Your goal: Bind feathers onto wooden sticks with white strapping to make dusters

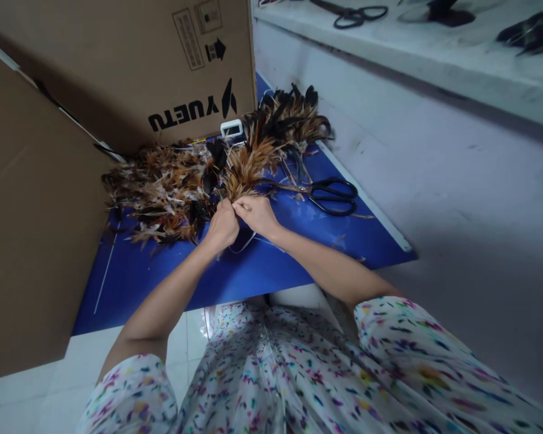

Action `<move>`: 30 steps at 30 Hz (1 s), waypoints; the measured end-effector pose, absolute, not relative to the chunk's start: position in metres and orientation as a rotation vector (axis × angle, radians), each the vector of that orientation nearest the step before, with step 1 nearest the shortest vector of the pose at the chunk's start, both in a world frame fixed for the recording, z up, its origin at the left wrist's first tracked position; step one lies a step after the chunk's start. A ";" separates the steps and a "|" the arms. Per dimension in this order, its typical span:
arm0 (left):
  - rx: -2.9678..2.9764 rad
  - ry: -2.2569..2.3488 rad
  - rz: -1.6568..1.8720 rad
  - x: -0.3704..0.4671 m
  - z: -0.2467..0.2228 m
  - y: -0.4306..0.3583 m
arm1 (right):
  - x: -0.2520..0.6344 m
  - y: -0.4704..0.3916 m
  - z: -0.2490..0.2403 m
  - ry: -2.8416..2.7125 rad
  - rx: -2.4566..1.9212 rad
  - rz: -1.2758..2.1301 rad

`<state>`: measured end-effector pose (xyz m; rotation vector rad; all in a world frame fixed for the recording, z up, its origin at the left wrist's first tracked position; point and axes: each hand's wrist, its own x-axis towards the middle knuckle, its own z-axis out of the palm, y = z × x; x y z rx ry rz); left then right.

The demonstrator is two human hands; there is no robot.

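Both forearms reach forward; the left hand [225, 225] and right hand [257, 215] meet, knuckles up, fingers bent and pinching the near end of the brown-black feather trim [248, 163] above the blue tabletop [158, 277]. Black-handled scissors [332, 196] lie right of it, a loose feather pile [163, 187] left. Beyond, the cardboard carton [117, 66] bears "YUETU", inverted, with a leaf-like logo; its smaller label print is illegible.
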<state>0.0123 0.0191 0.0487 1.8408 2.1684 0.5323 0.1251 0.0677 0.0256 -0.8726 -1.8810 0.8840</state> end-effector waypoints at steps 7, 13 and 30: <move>1.849 2.096 0.798 0.010 0.057 0.015 | 0.130 0.069 0.026 -1.791 -0.820 0.924; 1.809 2.113 0.925 0.012 0.065 0.011 | 0.131 0.067 0.027 -1.766 -0.815 0.948; 1.669 1.977 1.213 0.019 0.049 0.013 | 0.136 0.066 0.039 -1.628 -0.867 1.063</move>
